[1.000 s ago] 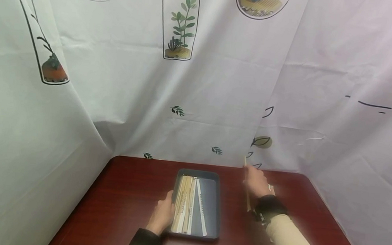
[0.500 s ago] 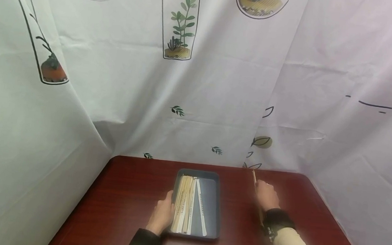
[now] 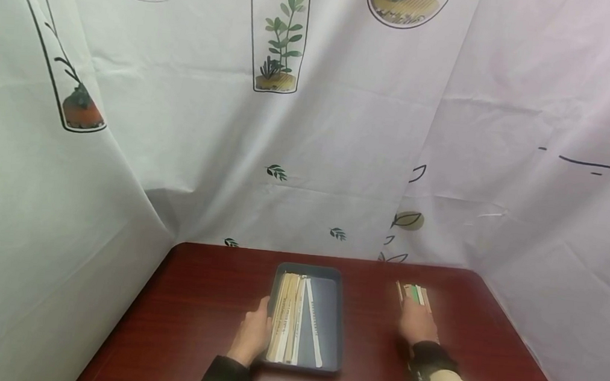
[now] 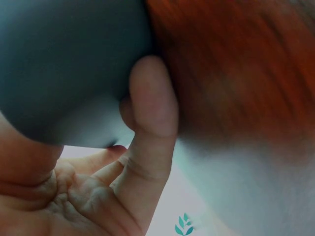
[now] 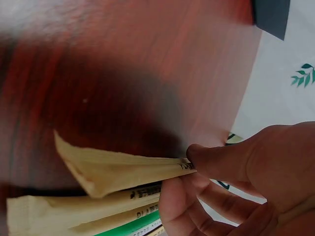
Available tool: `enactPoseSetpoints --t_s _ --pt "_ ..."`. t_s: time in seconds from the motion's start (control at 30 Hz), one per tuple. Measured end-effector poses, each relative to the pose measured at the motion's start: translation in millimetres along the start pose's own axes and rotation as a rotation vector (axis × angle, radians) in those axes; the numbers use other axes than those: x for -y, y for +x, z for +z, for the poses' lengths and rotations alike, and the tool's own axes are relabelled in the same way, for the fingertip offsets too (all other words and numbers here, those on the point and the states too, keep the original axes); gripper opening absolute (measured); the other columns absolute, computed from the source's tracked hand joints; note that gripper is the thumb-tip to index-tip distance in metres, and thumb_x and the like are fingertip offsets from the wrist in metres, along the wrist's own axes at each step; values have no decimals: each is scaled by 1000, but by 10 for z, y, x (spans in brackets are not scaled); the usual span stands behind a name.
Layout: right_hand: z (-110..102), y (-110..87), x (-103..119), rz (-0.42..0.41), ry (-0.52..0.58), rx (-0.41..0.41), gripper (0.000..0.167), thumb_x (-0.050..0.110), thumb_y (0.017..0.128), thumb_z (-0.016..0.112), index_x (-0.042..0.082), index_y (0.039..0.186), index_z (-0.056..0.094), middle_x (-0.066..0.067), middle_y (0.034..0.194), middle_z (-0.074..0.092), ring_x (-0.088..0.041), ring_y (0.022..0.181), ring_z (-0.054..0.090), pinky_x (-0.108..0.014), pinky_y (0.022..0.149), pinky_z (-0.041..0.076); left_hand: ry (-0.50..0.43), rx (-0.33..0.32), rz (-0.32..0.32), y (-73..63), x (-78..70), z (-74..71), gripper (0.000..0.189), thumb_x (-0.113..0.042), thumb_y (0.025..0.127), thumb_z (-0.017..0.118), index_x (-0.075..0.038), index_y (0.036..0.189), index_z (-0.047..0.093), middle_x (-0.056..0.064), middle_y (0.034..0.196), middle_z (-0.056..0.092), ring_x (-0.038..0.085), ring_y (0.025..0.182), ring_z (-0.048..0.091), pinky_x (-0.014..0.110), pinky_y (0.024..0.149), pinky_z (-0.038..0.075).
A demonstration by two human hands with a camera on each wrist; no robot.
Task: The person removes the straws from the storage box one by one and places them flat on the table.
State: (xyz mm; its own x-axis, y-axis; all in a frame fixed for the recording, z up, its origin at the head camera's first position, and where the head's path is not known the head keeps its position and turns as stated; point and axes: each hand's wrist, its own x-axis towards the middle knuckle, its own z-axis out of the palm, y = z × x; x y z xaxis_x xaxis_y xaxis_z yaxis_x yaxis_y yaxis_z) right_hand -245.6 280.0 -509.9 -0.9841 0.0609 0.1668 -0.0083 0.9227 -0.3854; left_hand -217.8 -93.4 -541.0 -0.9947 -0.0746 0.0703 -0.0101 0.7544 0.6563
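Note:
My left hand (image 3: 253, 331) grips the left side of a dark grey tray (image 3: 336, 320); the left wrist view has the fingers on the tray wall (image 4: 74, 59). Long paper-wrapped chopstick packets (image 3: 285, 319), tan and white, lie along the tray's left half. One white packet (image 3: 314, 324) slants apart from them. On the right, my right hand (image 3: 418, 324) pinches a tan paper chopstick packet (image 5: 123, 172) between thumb and fingers. Just beside it is a pile of more packets, including a tan one (image 5: 59, 211) and a green one (image 5: 133, 226). The hand covers their near ends in the head view.
The dark red table (image 3: 209, 291) has a wood-grain top and rounded back corners. A white cloth printed with plants (image 3: 335, 157) hangs behind it and at both sides.
My right hand has moved right and back toward my body with the tan packet, coming over the pile, whose tops show beyond the fingers. My left hand and the tray have stayed put.

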Motion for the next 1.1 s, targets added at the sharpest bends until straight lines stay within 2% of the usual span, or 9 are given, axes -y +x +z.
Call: enactPoseSetpoints --t_s 0.1,0.33,0.6,1.1 --pt "17 -13 -20 4 -11 8 9 -2 92 52 -3 96 60 -23 92 68 -49 92 67 -62 76 52 3 -3 2 -1 0 2 52 -12 101 59 -6 150 46 24 103 70 23 70 59 48 67 51" --pt "25 -2 -97 47 -3 34 8 -2 91 52 -2 93 59 -26 90 66 -51 88 66 -63 66 52 -4 3 2 -14 -4 -3 52 -12 101 58 -6 151 45 23 102 69 23 70 58 48 67 50" --pt "74 -5 -222 91 4 35 13 2 92 50 0 97 62 -30 93 64 -54 86 65 -65 61 51 -7 6 -1 -11 -5 -7 52 -12 101 59 -7 151 45 23 105 69 23 74 60 50 71 52" --pt "19 -29 -207 110 -4 64 14 1 92 48 2 86 60 -27 86 64 -51 82 66 -64 60 50 -9 -1 16 -20 1 -8 52 -11 101 59 -6 151 45 22 100 70 23 72 61 48 68 51"
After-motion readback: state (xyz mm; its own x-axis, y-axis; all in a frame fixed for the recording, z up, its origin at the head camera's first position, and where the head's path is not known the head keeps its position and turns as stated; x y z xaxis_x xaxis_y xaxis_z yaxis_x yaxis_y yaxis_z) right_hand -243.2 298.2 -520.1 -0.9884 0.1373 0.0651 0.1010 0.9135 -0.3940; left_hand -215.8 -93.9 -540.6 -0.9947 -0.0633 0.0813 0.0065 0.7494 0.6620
